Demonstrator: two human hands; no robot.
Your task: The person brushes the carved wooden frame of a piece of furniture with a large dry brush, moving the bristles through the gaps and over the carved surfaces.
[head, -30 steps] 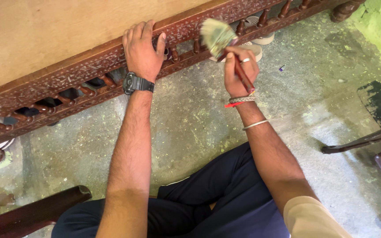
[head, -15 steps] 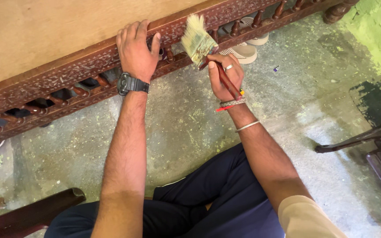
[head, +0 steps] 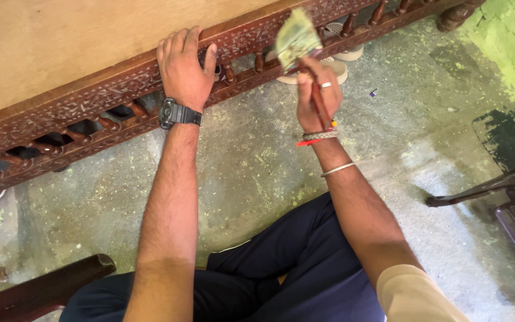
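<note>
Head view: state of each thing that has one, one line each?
Left hand: flat on the carved rail, gripping its top edge.
Right hand: closed on the paintbrush handle.
Paintbrush: bristles up, against the rail's spindles, blurred.
Carved rail: dark brown, glossy.
Sandals: on the floor behind the rail.

Right hand (head: 317, 95) swung paintbrush (head: 297, 39) rightward along carved rail (head: 108, 89); bristles now blurred over spindles.
</note>
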